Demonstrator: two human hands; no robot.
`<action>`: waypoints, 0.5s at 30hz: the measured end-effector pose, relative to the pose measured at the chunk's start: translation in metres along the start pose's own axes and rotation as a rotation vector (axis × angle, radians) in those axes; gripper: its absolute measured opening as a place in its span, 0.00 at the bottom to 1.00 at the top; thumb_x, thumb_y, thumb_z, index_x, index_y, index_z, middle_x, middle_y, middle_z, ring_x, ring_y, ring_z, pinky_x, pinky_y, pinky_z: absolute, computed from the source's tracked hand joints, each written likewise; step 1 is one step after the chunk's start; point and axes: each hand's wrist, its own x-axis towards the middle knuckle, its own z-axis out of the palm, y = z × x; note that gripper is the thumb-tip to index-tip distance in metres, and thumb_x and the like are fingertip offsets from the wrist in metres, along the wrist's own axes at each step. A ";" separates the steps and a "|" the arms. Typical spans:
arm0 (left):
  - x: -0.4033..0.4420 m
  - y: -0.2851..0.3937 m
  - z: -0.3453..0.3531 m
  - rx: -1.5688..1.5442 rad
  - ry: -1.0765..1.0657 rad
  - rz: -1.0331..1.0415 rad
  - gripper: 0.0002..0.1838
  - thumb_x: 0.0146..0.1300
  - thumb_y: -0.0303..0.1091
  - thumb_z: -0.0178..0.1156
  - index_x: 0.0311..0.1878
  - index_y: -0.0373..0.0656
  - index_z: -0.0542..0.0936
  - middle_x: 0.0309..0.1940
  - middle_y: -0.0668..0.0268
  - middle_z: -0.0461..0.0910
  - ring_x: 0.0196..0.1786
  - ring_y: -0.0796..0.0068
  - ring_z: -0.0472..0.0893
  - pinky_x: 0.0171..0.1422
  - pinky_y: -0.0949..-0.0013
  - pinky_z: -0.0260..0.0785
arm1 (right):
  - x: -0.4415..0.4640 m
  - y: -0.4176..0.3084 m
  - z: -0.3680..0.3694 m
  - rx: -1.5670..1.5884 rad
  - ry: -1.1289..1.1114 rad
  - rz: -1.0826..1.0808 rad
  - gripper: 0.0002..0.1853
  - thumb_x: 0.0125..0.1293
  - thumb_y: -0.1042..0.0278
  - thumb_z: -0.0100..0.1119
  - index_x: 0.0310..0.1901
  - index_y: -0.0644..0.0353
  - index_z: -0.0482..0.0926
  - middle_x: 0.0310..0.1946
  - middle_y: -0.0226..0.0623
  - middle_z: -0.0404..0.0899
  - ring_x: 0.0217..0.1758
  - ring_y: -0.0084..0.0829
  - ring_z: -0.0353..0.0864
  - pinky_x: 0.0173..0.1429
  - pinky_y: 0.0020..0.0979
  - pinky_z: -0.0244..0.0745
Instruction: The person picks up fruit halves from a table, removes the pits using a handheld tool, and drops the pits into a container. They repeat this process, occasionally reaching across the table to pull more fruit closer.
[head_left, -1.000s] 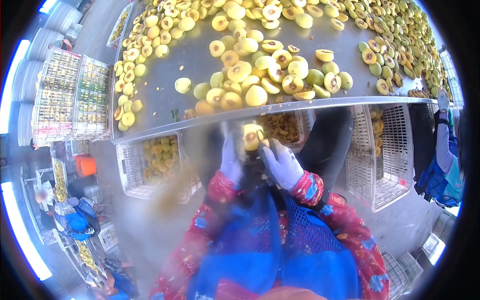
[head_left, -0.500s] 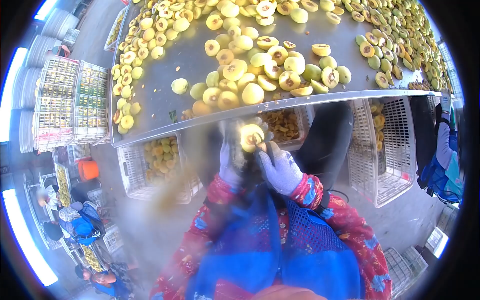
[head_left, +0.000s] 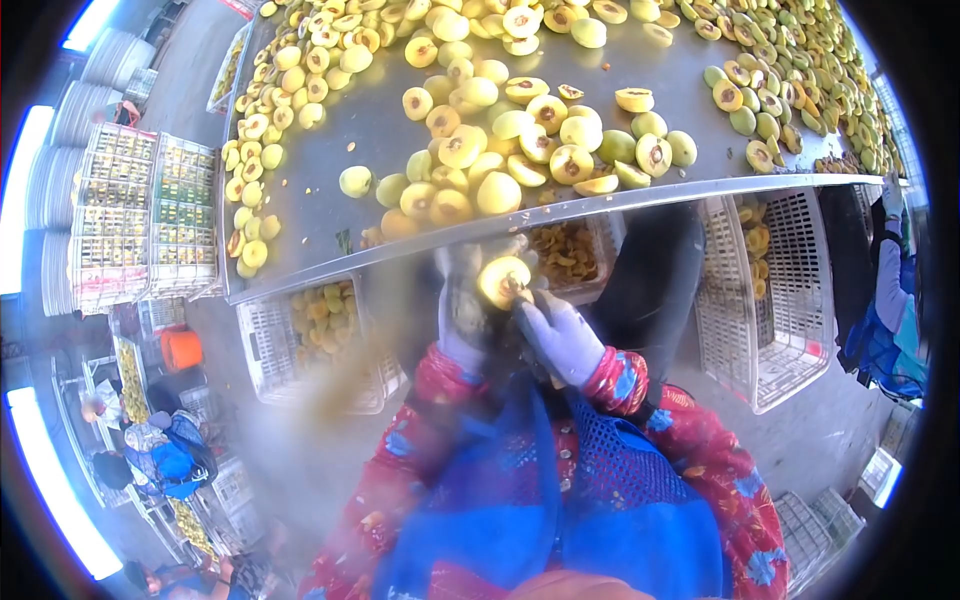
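Observation:
My left hand (head_left: 464, 315), in a pale glove with a dark, dirty palm side, is closed round a halved yellow fruit (head_left: 503, 281), which looks like a peach or an apricot. The fruit's cut face points up towards me. My right hand (head_left: 565, 338), gloved alike, is closed with its fingertips against the fruit's near right side. A small dark tip shows at the cut face, but what the right fingers grip is mostly hidden. Just beyond both hands, a pile of halved fruit (head_left: 460, 147) lies on the metal table (head_left: 330, 190).
The table's raised metal edge (head_left: 640, 198) runs just past my hands. Under it stand white crates with fruit at left (head_left: 270, 345) and right (head_left: 725, 330), and a crate of brown scraps (head_left: 565, 252) between. Stacked crates (head_left: 115, 210) stand left. Other people work at both sides.
The right hand has turned slightly at the fruit, and its fingers sit a little lower. The fruit's cut face shows differently. The whole view has shifted slightly.

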 end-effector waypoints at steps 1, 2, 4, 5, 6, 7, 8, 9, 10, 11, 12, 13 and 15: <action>0.004 -0.008 -0.003 -0.075 0.059 -0.047 0.26 0.64 0.36 0.59 0.62 0.34 0.68 0.50 0.54 0.78 0.51 0.61 0.80 0.54 0.62 0.74 | 0.000 0.007 0.004 -0.149 0.055 -0.115 0.14 0.73 0.58 0.48 0.40 0.64 0.70 0.20 0.52 0.76 0.19 0.49 0.77 0.23 0.44 0.71; 0.002 -0.008 -0.006 0.176 -0.023 0.083 0.23 0.66 0.39 0.57 0.58 0.34 0.70 0.48 0.56 0.79 0.49 0.63 0.80 0.53 0.63 0.74 | -0.003 0.009 0.007 -0.218 0.099 -0.180 0.14 0.73 0.59 0.48 0.40 0.65 0.69 0.21 0.55 0.76 0.22 0.53 0.77 0.26 0.47 0.70; -0.001 -0.001 -0.007 0.677 -0.083 0.401 0.19 0.70 0.43 0.54 0.52 0.35 0.74 0.44 0.59 0.80 0.45 0.68 0.81 0.51 0.66 0.74 | -0.008 0.001 0.012 -0.358 0.189 -0.308 0.13 0.72 0.62 0.50 0.41 0.66 0.68 0.24 0.61 0.76 0.27 0.60 0.77 0.30 0.53 0.70; -0.002 -0.006 -0.005 0.519 -0.052 0.325 0.19 0.69 0.43 0.54 0.51 0.35 0.74 0.43 0.59 0.80 0.44 0.68 0.81 0.51 0.66 0.74 | -0.008 -0.001 0.012 -0.351 0.186 -0.298 0.12 0.72 0.63 0.50 0.41 0.66 0.68 0.23 0.59 0.77 0.28 0.60 0.78 0.30 0.53 0.70; -0.003 -0.007 -0.005 0.491 -0.036 0.313 0.19 0.69 0.43 0.55 0.50 0.35 0.75 0.43 0.59 0.80 0.44 0.68 0.81 0.51 0.66 0.74 | -0.011 -0.005 0.014 -0.374 0.207 -0.302 0.12 0.72 0.63 0.50 0.41 0.66 0.68 0.23 0.60 0.77 0.28 0.60 0.78 0.30 0.53 0.70; -0.003 -0.008 -0.005 0.464 -0.021 0.302 0.19 0.68 0.43 0.55 0.49 0.35 0.75 0.42 0.59 0.80 0.44 0.69 0.81 0.50 0.67 0.74 | -0.014 -0.010 0.015 -0.398 0.228 -0.308 0.12 0.72 0.63 0.50 0.41 0.66 0.68 0.23 0.60 0.77 0.29 0.60 0.78 0.30 0.53 0.70; -0.002 -0.005 -0.006 0.566 -0.018 0.358 0.19 0.68 0.44 0.55 0.49 0.35 0.76 0.42 0.59 0.80 0.44 0.69 0.81 0.50 0.67 0.74 | -0.015 -0.013 0.015 -0.423 0.247 -0.316 0.13 0.72 0.63 0.50 0.41 0.67 0.68 0.23 0.60 0.77 0.29 0.60 0.78 0.30 0.53 0.70; -0.002 -0.003 -0.006 0.658 -0.018 0.420 0.19 0.68 0.44 0.55 0.48 0.35 0.76 0.42 0.60 0.80 0.44 0.69 0.81 0.50 0.67 0.74 | -0.014 -0.010 0.014 -0.413 0.225 -0.294 0.12 0.71 0.65 0.50 0.43 0.67 0.69 0.24 0.59 0.77 0.29 0.58 0.79 0.31 0.51 0.71; -0.002 -0.001 -0.005 0.750 -0.013 0.484 0.19 0.69 0.44 0.55 0.47 0.34 0.77 0.42 0.60 0.81 0.44 0.70 0.81 0.50 0.68 0.74 | -0.011 -0.005 0.013 -0.402 0.204 -0.274 0.11 0.71 0.66 0.50 0.44 0.68 0.70 0.24 0.58 0.78 0.29 0.57 0.79 0.31 0.49 0.71; -0.001 0.002 -0.003 0.832 -0.013 0.557 0.19 0.69 0.44 0.55 0.46 0.34 0.77 0.42 0.60 0.81 0.44 0.70 0.81 0.50 0.68 0.74 | -0.008 -0.001 0.013 -0.391 0.182 -0.256 0.11 0.70 0.68 0.51 0.46 0.68 0.71 0.25 0.56 0.78 0.29 0.56 0.79 0.32 0.47 0.72; -0.002 0.003 -0.002 0.913 -0.013 0.626 0.19 0.70 0.44 0.54 0.46 0.34 0.77 0.42 0.60 0.81 0.44 0.70 0.81 0.50 0.68 0.74 | -0.007 0.003 0.014 -0.386 0.190 -0.269 0.11 0.71 0.66 0.50 0.44 0.68 0.71 0.24 0.56 0.78 0.28 0.55 0.79 0.30 0.47 0.72; -0.003 -0.001 -0.004 0.672 0.030 0.472 0.19 0.70 0.44 0.54 0.47 0.34 0.77 0.44 0.59 0.80 0.45 0.70 0.81 0.51 0.68 0.74 | -0.005 0.007 0.015 -0.381 0.199 -0.281 0.12 0.72 0.63 0.49 0.41 0.67 0.70 0.23 0.56 0.78 0.26 0.55 0.80 0.29 0.48 0.71; -0.002 -0.021 -0.012 0.185 0.109 0.163 0.20 0.71 0.44 0.54 0.50 0.34 0.77 0.48 0.58 0.79 0.48 0.69 0.80 0.52 0.67 0.74 | -0.005 0.008 0.014 -0.227 0.142 -0.192 0.14 0.73 0.60 0.48 0.38 0.66 0.70 0.22 0.52 0.78 0.24 0.49 0.80 0.27 0.46 0.71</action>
